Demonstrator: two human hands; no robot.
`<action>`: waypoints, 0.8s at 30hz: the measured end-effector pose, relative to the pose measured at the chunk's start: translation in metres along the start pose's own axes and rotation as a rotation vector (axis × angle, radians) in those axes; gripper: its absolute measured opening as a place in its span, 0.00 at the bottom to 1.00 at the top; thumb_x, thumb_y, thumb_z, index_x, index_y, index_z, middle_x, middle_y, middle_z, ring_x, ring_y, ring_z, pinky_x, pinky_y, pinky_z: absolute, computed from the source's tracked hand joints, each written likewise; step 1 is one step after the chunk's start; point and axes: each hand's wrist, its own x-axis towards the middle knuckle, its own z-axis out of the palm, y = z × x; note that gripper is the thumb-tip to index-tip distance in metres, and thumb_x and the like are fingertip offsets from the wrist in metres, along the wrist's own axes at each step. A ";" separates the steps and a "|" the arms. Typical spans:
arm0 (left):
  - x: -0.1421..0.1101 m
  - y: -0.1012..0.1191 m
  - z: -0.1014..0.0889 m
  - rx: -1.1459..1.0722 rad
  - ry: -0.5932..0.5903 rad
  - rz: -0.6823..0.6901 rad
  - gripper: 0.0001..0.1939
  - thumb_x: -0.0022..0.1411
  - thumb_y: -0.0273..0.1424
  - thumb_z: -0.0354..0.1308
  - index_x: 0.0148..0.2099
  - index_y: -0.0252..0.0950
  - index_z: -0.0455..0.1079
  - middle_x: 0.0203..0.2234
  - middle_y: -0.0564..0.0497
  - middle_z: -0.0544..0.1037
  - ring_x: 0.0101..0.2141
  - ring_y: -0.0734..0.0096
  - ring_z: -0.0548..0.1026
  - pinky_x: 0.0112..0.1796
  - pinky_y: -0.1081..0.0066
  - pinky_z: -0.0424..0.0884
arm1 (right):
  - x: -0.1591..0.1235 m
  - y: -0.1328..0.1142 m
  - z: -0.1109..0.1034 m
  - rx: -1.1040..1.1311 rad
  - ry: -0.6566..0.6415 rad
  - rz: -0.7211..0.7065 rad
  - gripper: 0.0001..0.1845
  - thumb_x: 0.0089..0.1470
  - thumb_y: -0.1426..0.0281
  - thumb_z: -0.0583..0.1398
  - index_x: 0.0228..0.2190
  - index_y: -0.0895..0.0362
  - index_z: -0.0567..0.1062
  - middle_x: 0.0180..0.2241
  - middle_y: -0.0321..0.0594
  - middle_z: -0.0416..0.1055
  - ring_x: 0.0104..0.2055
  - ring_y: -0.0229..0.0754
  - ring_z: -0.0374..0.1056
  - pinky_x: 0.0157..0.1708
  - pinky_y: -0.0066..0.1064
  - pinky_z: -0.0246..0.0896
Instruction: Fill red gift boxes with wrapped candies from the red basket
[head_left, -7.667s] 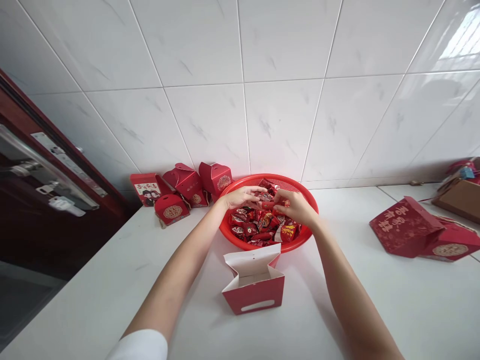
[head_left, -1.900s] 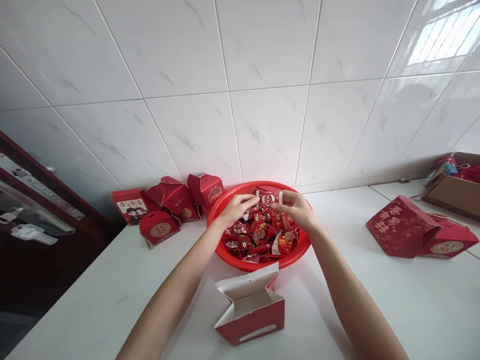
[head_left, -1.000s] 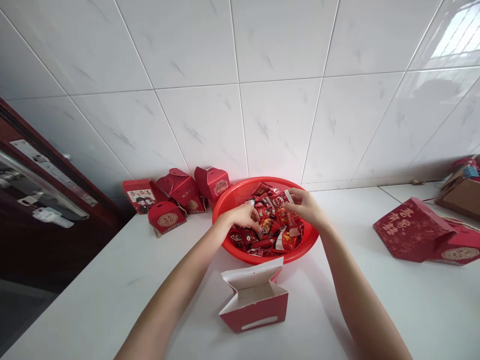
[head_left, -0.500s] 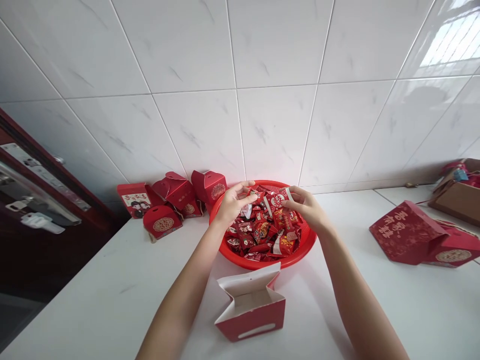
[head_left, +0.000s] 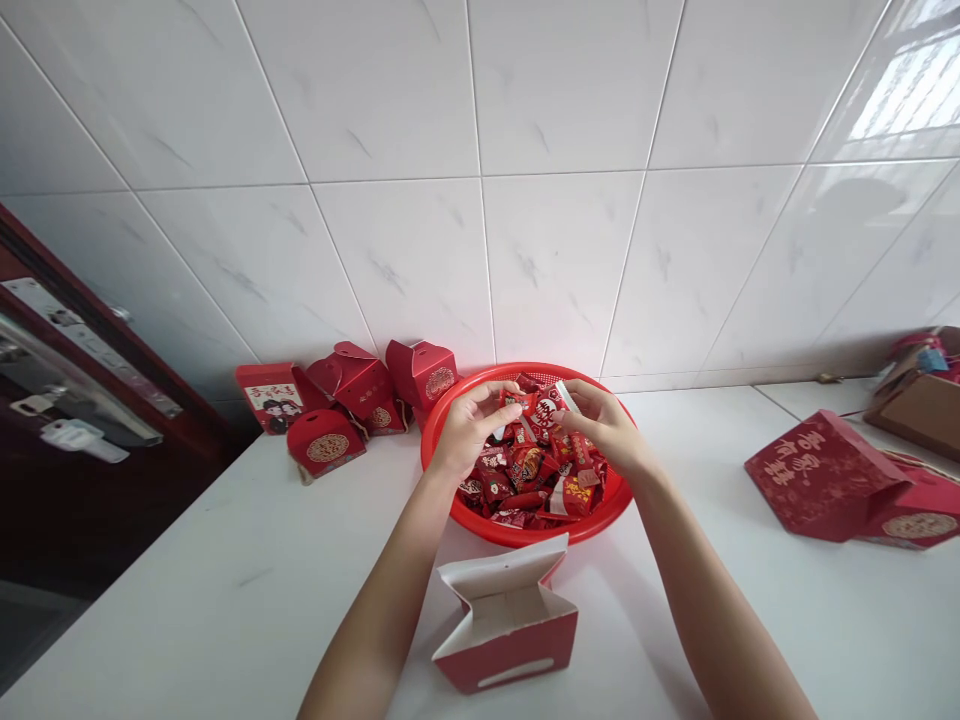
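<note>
A round red plastic basket full of red-wrapped candies stands against the tiled wall. Over its left side, my left hand pinches a small red-wrapped candy between thumb and fingers. My right hand is over the right side, its fingers closed on a larger red and white candy packet. The two hands are close together but apart. Just in front of the basket, an opened red gift box with a white inside stands with its top gaping; no candy shows in it.
Several closed red gift boxes are grouped at the left by the wall. Two more red boxes lie at the right, near a brown cardboard box. A dark door with a lock and keys is at the far left.
My hands have drawn closer together and slightly down over the basket, each still with its candy. The view has shifted slightly; the boxes stay in place.
</note>
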 end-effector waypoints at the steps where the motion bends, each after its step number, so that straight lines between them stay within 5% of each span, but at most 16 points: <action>1: -0.001 0.001 0.000 0.008 0.001 -0.001 0.17 0.46 0.38 0.75 0.38 0.38 0.79 0.35 0.51 0.80 0.33 0.70 0.75 0.35 0.71 0.73 | 0.000 -0.001 0.001 0.003 -0.001 0.004 0.17 0.53 0.59 0.68 0.42 0.53 0.78 0.43 0.42 0.80 0.45 0.48 0.75 0.41 0.37 0.72; 14: -0.007 0.003 0.003 -0.005 0.035 -0.055 0.20 0.39 0.38 0.79 0.35 0.37 0.80 0.32 0.51 0.83 0.35 0.63 0.80 0.38 0.66 0.77 | 0.000 -0.003 0.011 -0.019 -0.011 -0.006 0.21 0.48 0.53 0.72 0.33 0.54 0.75 0.35 0.39 0.76 0.38 0.46 0.72 0.39 0.36 0.71; 20: -0.008 0.003 0.003 0.054 0.001 0.019 0.17 0.47 0.43 0.75 0.35 0.37 0.81 0.38 0.47 0.85 0.43 0.59 0.81 0.45 0.62 0.77 | -0.001 -0.005 0.012 -0.050 -0.002 0.009 0.21 0.48 0.51 0.72 0.33 0.54 0.77 0.34 0.39 0.77 0.37 0.46 0.72 0.38 0.35 0.69; 24: -0.009 0.005 -0.001 0.057 -0.004 0.046 0.16 0.48 0.40 0.75 0.37 0.38 0.81 0.35 0.49 0.84 0.39 0.62 0.81 0.43 0.64 0.77 | -0.002 -0.007 0.012 -0.045 -0.010 -0.022 0.20 0.49 0.52 0.72 0.35 0.54 0.78 0.35 0.39 0.77 0.39 0.46 0.72 0.39 0.35 0.69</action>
